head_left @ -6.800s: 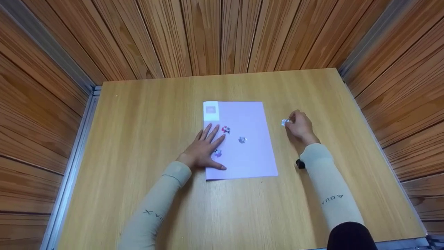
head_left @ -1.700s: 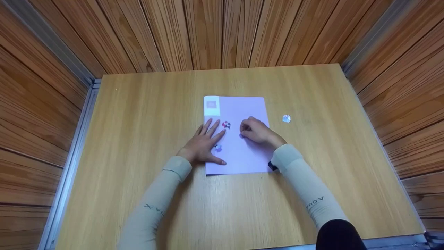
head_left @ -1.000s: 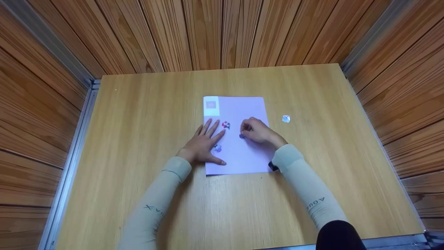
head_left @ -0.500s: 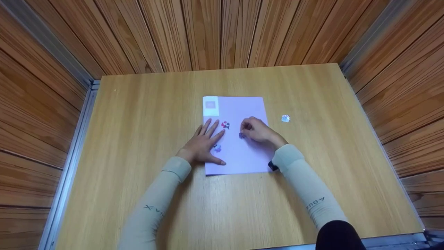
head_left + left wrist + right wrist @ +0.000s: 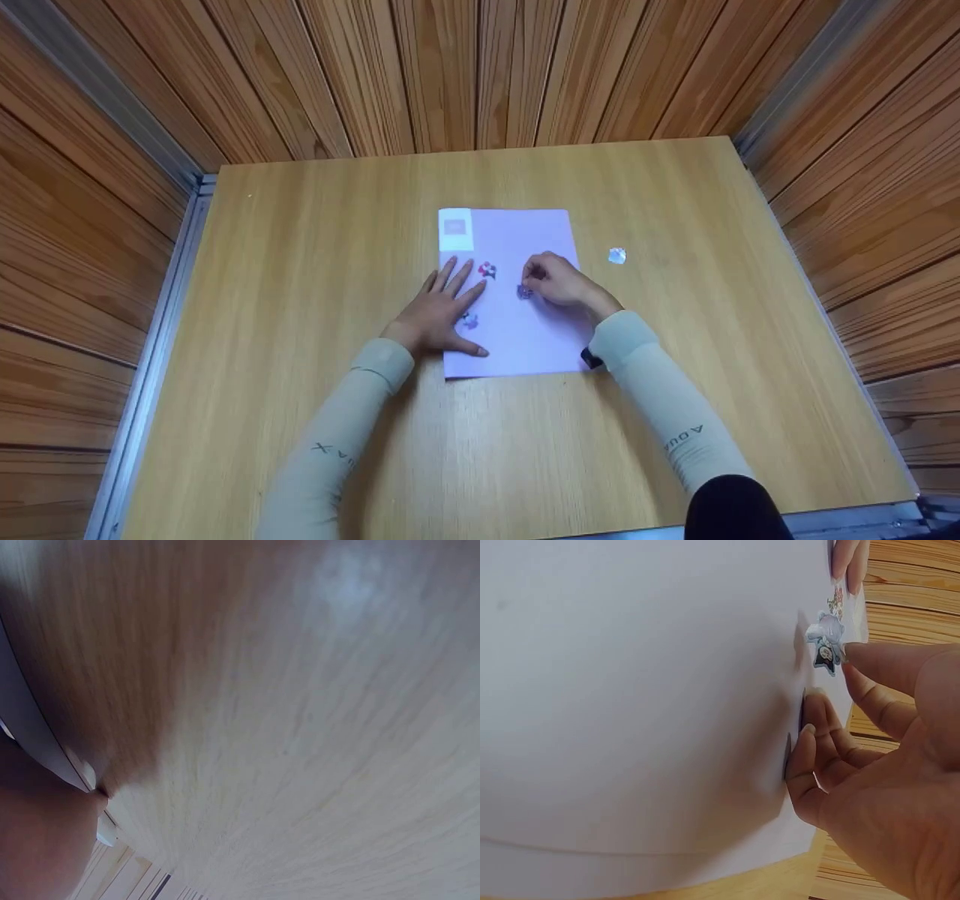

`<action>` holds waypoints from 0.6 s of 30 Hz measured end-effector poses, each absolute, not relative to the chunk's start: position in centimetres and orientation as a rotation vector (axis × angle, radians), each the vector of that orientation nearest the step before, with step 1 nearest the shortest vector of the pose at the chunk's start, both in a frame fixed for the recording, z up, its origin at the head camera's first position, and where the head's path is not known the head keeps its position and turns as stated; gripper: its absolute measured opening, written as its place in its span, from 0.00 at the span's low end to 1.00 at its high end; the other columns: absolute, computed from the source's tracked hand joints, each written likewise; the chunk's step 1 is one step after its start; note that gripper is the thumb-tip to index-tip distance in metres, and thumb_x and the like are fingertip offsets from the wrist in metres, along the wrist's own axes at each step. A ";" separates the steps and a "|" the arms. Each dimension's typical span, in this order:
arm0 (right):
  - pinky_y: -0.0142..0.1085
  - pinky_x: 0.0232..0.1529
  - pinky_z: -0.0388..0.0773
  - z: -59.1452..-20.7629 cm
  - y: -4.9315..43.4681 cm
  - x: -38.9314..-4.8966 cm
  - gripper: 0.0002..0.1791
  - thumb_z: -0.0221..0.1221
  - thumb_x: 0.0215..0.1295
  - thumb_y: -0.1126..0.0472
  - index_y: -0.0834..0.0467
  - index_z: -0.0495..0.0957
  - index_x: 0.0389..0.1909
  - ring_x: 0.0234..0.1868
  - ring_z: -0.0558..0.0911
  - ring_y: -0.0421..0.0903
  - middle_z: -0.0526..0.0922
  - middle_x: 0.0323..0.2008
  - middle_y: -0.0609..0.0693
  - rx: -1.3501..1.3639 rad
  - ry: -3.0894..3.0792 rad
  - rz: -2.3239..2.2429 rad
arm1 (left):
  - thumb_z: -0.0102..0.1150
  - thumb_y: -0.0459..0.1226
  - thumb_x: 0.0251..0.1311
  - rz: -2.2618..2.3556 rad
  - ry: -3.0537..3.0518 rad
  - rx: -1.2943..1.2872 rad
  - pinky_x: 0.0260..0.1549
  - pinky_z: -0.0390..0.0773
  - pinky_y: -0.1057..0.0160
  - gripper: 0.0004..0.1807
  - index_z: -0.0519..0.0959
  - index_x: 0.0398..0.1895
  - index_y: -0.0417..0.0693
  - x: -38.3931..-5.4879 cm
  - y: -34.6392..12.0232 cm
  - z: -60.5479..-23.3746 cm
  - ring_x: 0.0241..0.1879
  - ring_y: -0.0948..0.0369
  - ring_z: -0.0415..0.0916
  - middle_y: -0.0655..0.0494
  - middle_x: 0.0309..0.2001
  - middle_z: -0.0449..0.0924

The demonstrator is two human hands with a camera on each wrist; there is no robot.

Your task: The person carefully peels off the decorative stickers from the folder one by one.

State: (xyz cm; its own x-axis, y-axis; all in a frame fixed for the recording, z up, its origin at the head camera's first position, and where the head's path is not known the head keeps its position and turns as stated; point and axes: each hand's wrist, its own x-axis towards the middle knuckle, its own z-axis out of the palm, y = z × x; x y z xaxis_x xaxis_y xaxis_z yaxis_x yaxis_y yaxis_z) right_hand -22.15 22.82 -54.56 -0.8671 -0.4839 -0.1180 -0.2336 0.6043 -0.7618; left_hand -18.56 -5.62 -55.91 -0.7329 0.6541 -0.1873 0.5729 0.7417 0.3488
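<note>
A thin lilac notebook or folder (image 5: 525, 341), with a white label at its upper left corner, lies on the table. My left hand (image 5: 435, 319) rests flat on its left side, fingers spread. Over the middle of the cover, my right hand (image 5: 556, 279) pinches a small grey-blue cartoon sticker (image 5: 826, 641) by its edge between thumb and index finger. In the right wrist view the sticker stands tilted off the cover, casting a shadow. A red and white sticker (image 5: 487, 270) is by my left index fingertip. A lilac sticker (image 5: 469, 320) lies between left thumb and index finger.
A small shiny scrap of sticker backing (image 5: 616, 256) lies on the table (image 5: 300, 247) to the right of the cover. Wood-panelled walls with metal corner rails close in the back and both sides. The left wrist view shows mainly blurred tabletop.
Earlier my right hand was at the shiny scrap; it has since moved left to the grey-blue sticker, leaving the scrap behind. Lately that sticker has only turned slightly. My left hand stays put.
</note>
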 end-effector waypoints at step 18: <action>0.51 0.61 0.73 -53.3 24.4 -21.6 0.07 0.54 0.75 0.65 0.64 0.77 0.44 0.54 0.77 0.56 0.80 0.47 0.59 -0.185 2.577 -1.040 | 0.56 0.81 0.44 0.378 2.643 0.969 0.77 0.29 0.42 0.67 0.42 0.84 0.64 -19.5 -6.1 -58.1 0.80 0.47 0.16 0.54 0.83 0.23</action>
State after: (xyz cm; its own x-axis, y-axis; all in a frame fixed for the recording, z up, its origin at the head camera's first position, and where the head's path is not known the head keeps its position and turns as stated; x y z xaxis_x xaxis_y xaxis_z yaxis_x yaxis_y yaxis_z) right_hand -21.59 24.43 -53.28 -0.9286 -0.2496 -0.2747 0.0111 0.7211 -0.6927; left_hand -19.54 -6.14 -58.11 -0.7276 0.6600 -0.1872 0.5810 0.7380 0.3433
